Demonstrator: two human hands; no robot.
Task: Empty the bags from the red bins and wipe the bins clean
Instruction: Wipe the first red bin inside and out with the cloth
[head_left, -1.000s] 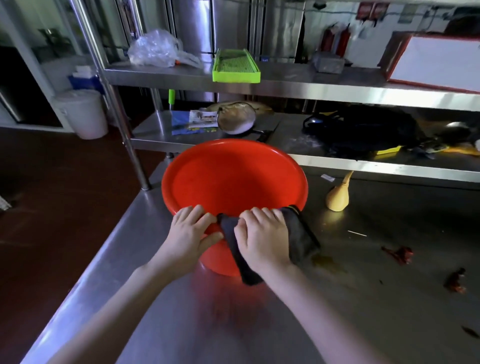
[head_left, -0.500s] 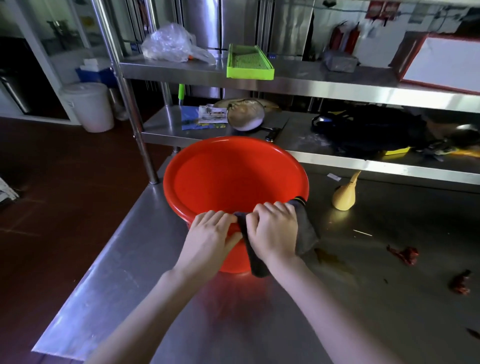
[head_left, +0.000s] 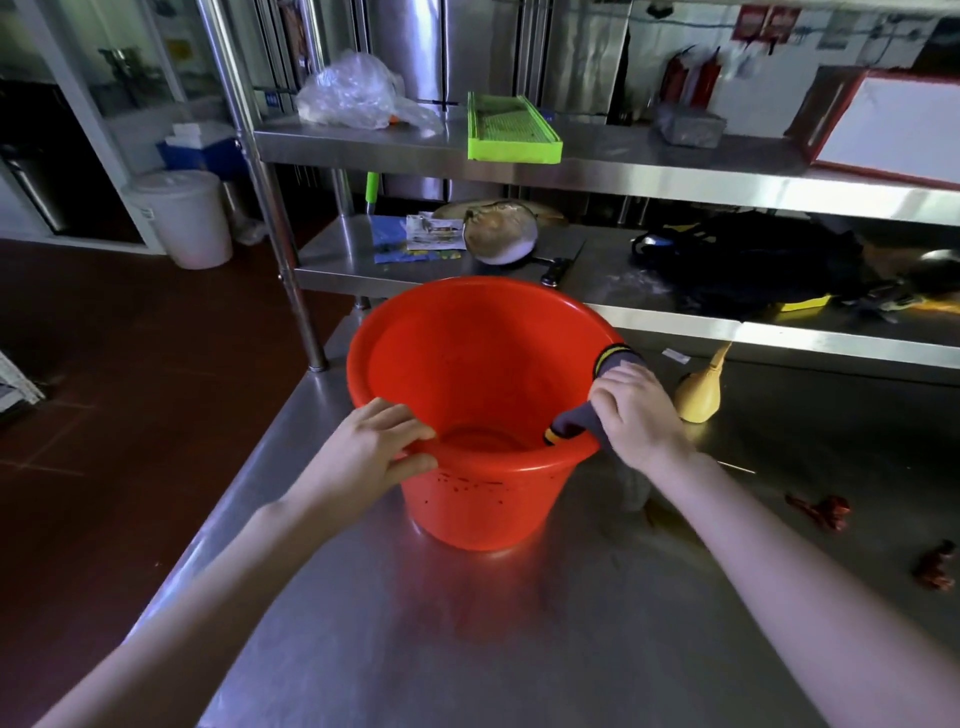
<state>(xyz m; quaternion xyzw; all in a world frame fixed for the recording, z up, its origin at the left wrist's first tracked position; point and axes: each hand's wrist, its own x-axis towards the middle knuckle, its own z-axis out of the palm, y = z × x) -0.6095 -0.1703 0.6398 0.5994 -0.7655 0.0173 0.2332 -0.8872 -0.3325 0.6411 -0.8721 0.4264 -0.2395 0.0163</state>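
Note:
A red bin (head_left: 478, 509) stands upright on the steel table (head_left: 519, 649), with no bag inside it. Dark specks mark its near outer wall below the rim. My left hand (head_left: 376, 449) grips the near-left rim, fingers over the edge and thumb on the outside. My right hand (head_left: 636, 418) presses a dark grey cloth (head_left: 608, 364) with a yellow-striped edge over the right rim, fingers curled round it. One end of the cloth hangs inside the bin.
A yellow funnel (head_left: 698, 392) lies just right of the bin. Red scraps (head_left: 821, 509) dot the table farther right. Behind stands a steel shelf rack (head_left: 519, 166) holding a green tray (head_left: 511, 132), a plastic bag, a pan and dark items. The table's left edge drops to the floor.
The right hand slid the cloth from the near rim round to the right rim. The left hand shifted left along the near rim. The bin's inside has come into fuller view.

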